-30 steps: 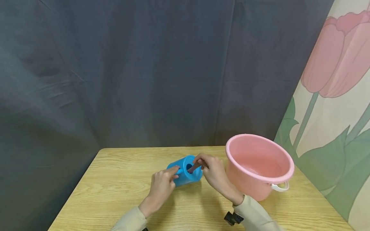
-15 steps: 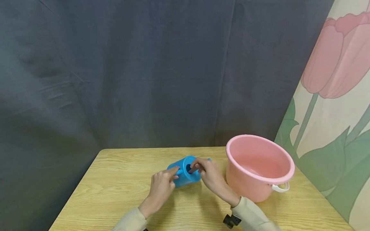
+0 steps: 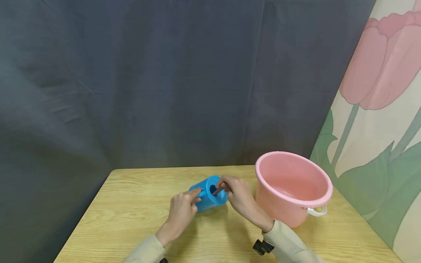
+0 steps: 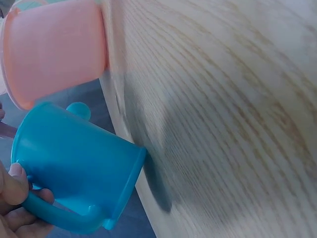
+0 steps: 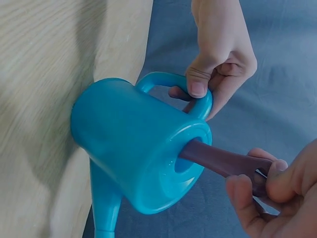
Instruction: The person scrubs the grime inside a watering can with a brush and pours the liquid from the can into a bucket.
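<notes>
A blue watering can (image 3: 204, 200) is held tilted over the table, its top opening turned toward the right hand. My left hand (image 3: 181, 212) grips the can's loop handle (image 5: 166, 79), thumb and fingers wrapped around it. With my right hand (image 3: 241, 197) I pinch the end of a purplish-brown handle (image 5: 223, 158) that has a hole through its end. The other end of this tool reaches into the can's opening, so its kind is hidden. The spout (image 5: 105, 206) points away from the left hand, on the side opposite the loop handle.
A pink bucket (image 3: 263, 195) with a white side handle (image 3: 317, 211) stands on the wooden table (image 3: 138, 215), just right of the right hand. Behind the table hangs a dark curtain (image 3: 184, 91). A wall with painted tulips (image 3: 365, 69) borders the right side.
The right hand shifts slightly at the can's opening, moving the brown tool a little within it. The left hand keeps its grip on the watering can, and the bucket stays put.
</notes>
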Demonstrator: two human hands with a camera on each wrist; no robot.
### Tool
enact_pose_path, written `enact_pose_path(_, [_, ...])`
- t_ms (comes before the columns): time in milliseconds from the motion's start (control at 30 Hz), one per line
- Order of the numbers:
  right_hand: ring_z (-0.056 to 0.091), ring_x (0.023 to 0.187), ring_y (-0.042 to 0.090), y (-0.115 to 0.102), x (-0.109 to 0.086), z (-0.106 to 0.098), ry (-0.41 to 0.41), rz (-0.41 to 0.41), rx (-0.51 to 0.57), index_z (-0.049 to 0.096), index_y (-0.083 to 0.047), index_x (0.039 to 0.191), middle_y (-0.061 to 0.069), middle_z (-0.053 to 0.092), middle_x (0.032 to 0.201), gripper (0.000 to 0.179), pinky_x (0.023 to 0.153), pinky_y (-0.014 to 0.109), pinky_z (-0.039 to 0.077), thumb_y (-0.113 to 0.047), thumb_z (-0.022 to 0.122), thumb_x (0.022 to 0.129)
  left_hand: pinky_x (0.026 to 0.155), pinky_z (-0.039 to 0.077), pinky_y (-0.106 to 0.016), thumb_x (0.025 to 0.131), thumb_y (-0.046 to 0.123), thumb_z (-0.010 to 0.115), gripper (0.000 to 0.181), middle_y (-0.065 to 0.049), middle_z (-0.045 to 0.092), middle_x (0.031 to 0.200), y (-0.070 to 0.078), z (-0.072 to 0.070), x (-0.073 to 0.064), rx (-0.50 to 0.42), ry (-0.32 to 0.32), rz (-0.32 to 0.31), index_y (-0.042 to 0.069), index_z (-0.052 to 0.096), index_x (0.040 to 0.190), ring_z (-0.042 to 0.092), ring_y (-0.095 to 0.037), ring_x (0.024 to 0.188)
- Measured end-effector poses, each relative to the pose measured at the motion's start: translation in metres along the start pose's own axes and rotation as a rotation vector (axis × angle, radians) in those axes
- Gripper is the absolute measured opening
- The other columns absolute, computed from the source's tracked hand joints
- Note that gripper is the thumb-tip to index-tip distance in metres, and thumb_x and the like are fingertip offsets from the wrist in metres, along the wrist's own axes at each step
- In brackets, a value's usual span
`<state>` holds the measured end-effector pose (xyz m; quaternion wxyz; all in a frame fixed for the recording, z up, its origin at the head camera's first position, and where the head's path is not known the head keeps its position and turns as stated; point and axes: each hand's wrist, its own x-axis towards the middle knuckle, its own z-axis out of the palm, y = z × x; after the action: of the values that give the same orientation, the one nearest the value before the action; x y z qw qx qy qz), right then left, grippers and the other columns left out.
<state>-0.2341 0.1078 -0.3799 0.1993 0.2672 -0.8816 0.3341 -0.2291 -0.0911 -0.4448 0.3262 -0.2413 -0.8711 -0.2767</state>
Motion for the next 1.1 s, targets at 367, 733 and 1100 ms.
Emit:
enact_pose_path(367, [0.06,0.066,0.01,0.011,-0.008,0.017,0.031,-0.077,-0.045,0.067,-0.013,0.079,-0.002,0.07,0.077,0.033,0.06,0.026,0.049,0.019,0.058,0.085,0.057,0.057,-0.029,0.073,-0.011,0.078,0.031,-0.014,0.074,0.094,0.0,0.001,-0.001,-0.007,-0.013,0.007,-0.001,0.076,0.103,0.073,-0.022,0.072])
enact_pose_path(733, [0.065,0.075,0.015,0.01,-0.01,0.014,-0.021,-0.08,0.04,0.07,-0.01,0.086,0.001,0.07,0.084,0.023,0.069,0.033,0.055,0.012,0.063,0.089,0.061,0.058,-0.032,0.076,-0.009,0.078,0.03,-0.015,0.074,0.096,-0.001,-0.001,-0.002,-0.028,-0.029,-0.027,-0.003,0.075,0.105,0.073,-0.024,0.075])
enact_pose_path(1100, [0.062,0.085,0.018,0.011,-0.008,0.013,-0.076,-0.089,0.071,0.073,-0.009,0.095,0.002,0.065,0.095,0.013,0.071,0.032,0.052,-0.002,0.062,0.096,0.063,0.059,-0.035,0.076,-0.006,0.079,0.028,-0.015,0.074,0.094,-0.004,-0.003,-0.002,-0.035,-0.029,-0.053,-0.004,0.075,0.104,0.073,-0.025,0.076])
